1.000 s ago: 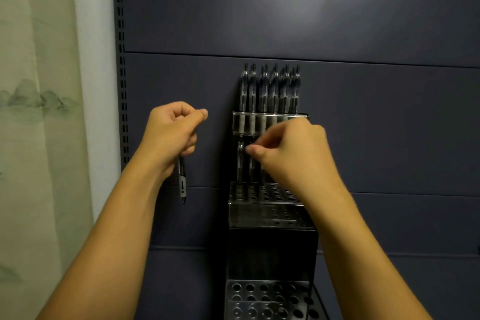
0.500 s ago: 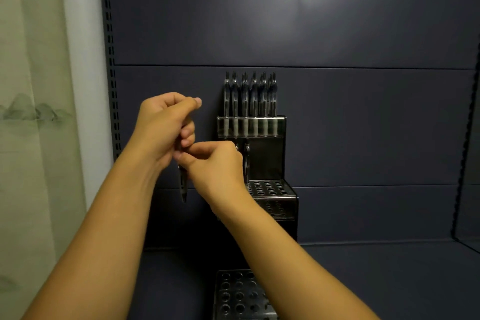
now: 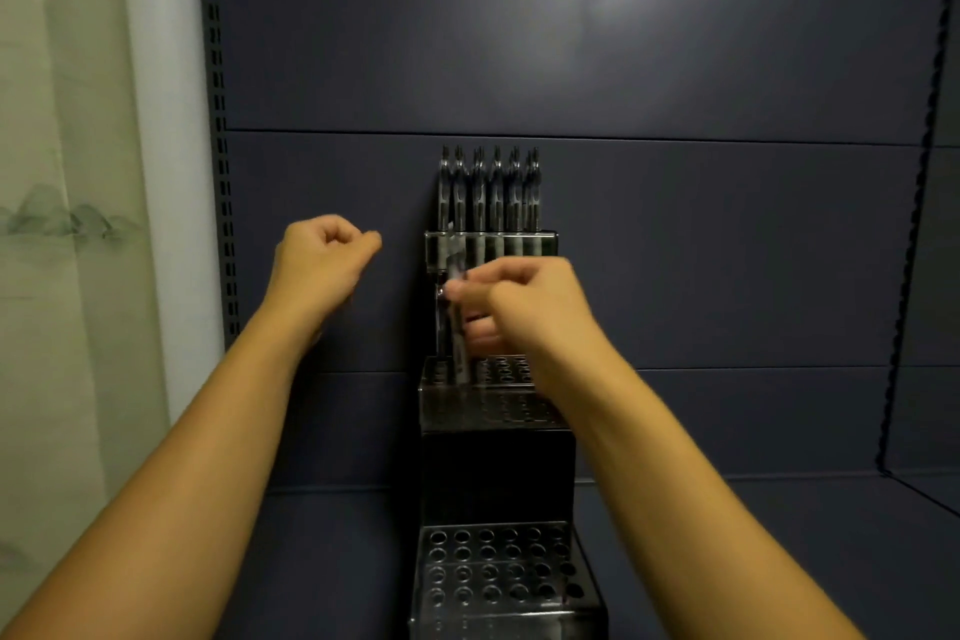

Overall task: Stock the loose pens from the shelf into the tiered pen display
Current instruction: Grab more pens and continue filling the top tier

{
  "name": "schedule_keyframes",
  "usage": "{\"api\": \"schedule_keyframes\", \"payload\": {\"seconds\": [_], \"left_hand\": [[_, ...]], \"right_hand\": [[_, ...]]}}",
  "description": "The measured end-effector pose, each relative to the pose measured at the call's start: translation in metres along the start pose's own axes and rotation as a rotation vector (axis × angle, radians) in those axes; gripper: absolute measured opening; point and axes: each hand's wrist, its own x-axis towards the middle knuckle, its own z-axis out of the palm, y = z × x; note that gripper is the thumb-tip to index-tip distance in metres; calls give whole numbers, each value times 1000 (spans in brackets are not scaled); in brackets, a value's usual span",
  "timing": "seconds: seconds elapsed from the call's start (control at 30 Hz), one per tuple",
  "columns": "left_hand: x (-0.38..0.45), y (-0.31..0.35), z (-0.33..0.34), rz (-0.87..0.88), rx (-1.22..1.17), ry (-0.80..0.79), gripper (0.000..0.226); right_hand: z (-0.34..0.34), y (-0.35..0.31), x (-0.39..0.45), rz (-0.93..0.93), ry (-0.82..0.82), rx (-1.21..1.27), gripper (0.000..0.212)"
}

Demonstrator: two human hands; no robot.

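The right hand (image 3: 524, 306) is holding a pen (image 3: 460, 327) upright over the middle tier of the tiered pen display (image 3: 498, 462), fingers curled round the barrel near its top. The pen's lower end is sitting right at the perforated plate of that tier, at the left side, though motion blur is making it impossible to tell whether the tip is in a hole. One more pen (image 3: 440, 322) is standing just left of it, against the display's left edge, its foot at the same tier.

Up on the top tier, a row of pens (image 3: 491, 192) is standing upright side by side, clips pointing up, lower barrels showing through the clear front rail. The bottom tier, nearest the camera, is showing rows of open holes.

The left hand (image 3: 322, 265) is hanging in the air well to the left of the display, fingers curled into a loose fist, thumb tip against the forefinger. Whether that grip is holding anything, I cannot tell, as nothing is showing outside the fist.

The display is standing on the dark shelf (image 3: 727, 561), backed against the dark panel (image 3: 571, 41). A pale curtain (image 3: 67, 223) is hanging at far left, beside the slotted upright (image 3: 221, 161).
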Motion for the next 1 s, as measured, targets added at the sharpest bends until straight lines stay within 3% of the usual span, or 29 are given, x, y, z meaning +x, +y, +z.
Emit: {"api": "schedule_keyframes", "payload": {"seconds": [0.07, 0.2, 0.4, 0.87, 1.0], "left_hand": [[-5, -21, 0, -9, 219, -34, 26], [-16, -61, 8, -57, 558, -269, 30], [-34, -93, 21, -67, 982, -538, 35], [-49, -101, 27, -110, 1098, -632, 31], [-56, -99, 29, -128, 1105, -611, 32]], "right_hand": [[-18, -5, 7, -47, 84, -12, 9], [-35, -6, 16, -125, 231, -94, 9], [-30, 6, 37, -186, 286, -398, 14], [-18, 23, 37, -35, 99, -833, 25], [-19, 29, 33, -12, 125, -850, 26]]}}
